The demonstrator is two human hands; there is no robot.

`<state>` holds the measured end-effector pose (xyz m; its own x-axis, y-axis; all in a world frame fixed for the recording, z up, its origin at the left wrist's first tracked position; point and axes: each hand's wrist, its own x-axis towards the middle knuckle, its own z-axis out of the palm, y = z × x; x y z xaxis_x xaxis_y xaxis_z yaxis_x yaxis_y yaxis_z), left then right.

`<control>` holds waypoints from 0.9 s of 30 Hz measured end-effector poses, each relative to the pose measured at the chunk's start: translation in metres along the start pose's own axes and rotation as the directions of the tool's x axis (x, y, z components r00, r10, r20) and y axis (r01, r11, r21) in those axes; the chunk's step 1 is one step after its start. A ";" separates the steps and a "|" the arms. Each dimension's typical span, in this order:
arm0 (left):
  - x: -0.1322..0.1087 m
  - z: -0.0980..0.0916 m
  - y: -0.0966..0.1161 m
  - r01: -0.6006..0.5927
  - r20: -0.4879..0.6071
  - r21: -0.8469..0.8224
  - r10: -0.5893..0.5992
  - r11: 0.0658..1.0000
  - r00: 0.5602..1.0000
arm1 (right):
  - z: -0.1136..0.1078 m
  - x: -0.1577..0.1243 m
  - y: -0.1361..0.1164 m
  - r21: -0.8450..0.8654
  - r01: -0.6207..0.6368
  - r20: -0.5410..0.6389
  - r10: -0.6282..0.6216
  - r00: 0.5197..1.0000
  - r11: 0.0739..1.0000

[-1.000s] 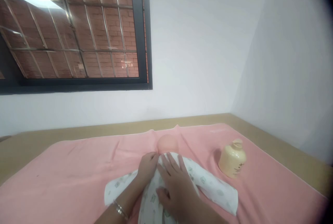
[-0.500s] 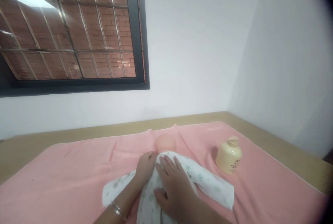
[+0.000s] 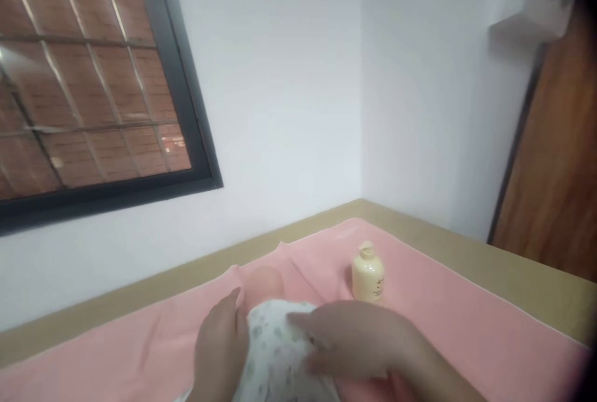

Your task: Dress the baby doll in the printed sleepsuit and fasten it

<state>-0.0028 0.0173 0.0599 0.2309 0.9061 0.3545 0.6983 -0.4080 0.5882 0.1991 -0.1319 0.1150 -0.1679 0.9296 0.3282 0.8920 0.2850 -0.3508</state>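
A baby doll [image 3: 263, 284] with a smooth, bald, pinkish head lies on a pink blanket [image 3: 177, 333]. It wears a white garment [image 3: 275, 340] with a small print. My left hand [image 3: 221, 343] rests along the doll's left edge as I see it, fingers stretched out near the neck. From the right, my right hand [image 3: 359, 336] reaches over the front of the garment, thumb and fingers apart and somewhat blurred. Neither hand shows a grip on the cloth. The doll's lower part runs out of the bottom of the picture, and its sleeves are mostly hidden.
A pale yellow bottle [image 3: 368, 274] stands upright on the blanket, beyond my right hand. Tan surface [image 3: 420, 224] shows around the blanket, up against white walls. A barred window [image 3: 93, 78] is at left, a brown wooden panel [image 3: 550, 153] at right.
My view has turned right, tilting the window. My right hand has swung from flat on the doll's chest toward its right side. My left hand has straightened its fingers beside the neck.
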 end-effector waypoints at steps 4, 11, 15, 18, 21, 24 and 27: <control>-0.018 -0.003 0.075 0.096 0.282 -0.547 0.075 0.832 0.956 | -0.062 -0.031 0.036 0.039 -0.389 -0.118 0.391 0.913 0.920; 0.004 0.057 0.168 0.862 0.864 -0.496 0.161 0.105 0.477 | -0.068 -0.024 0.095 0.029 -0.540 -0.198 0.535 0.822 0.841; 0.015 0.074 0.191 0.924 0.897 -0.382 0.238 -0.002 0.372 | -0.057 -0.016 0.103 -0.029 -0.587 -0.046 0.586 0.809 0.809; 0.014 0.075 0.201 0.929 0.864 -0.363 0.347 -0.075 0.365 | -0.055 -0.013 0.104 -0.118 -0.605 -0.061 0.602 0.796 0.787; 0.015 0.076 0.206 0.931 0.888 -0.338 0.281 -0.136 0.363 | -0.053 -0.010 0.107 -0.143 -0.593 -0.070 0.590 0.805 0.792; 0.019 0.078 0.207 0.928 0.899 -0.333 0.241 -0.168 0.366 | -0.050 -0.008 0.108 -0.161 -0.599 -0.085 0.594 0.800 0.785; 0.021 0.082 0.206 0.932 0.896 -0.323 0.264 -0.165 0.357 | -0.048 -0.007 0.107 -0.163 -0.612 -0.083 0.608 0.790 0.774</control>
<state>0.2011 -0.0383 0.1293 0.8738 0.3157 -0.3698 -0.1184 0.8757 0.4680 0.3161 -0.1193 0.1169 0.4441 0.8880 0.1188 0.8615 -0.3868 -0.3289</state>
